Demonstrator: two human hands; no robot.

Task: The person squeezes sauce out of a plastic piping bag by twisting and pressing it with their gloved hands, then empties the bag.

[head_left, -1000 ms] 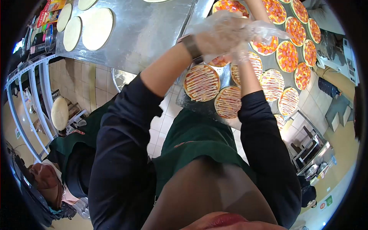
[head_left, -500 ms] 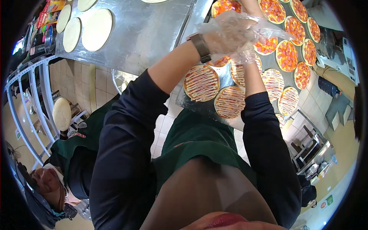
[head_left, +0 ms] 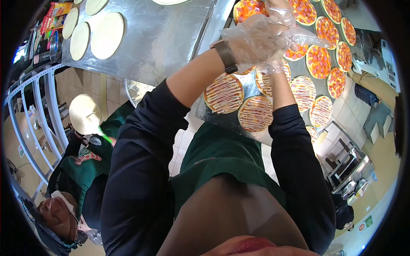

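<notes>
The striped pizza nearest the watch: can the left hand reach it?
Probably yes: the left hand looks close by, and nothing seems to block the way down to that striped pizza.

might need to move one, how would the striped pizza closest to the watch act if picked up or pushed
The pizza would probably sag if lifted by one edge, since it looks thin and wide. Its pale stripes could smear, lying uncovered on top. Pushed, it would likely slide rather than roll, resting flat on the tray.
</notes>
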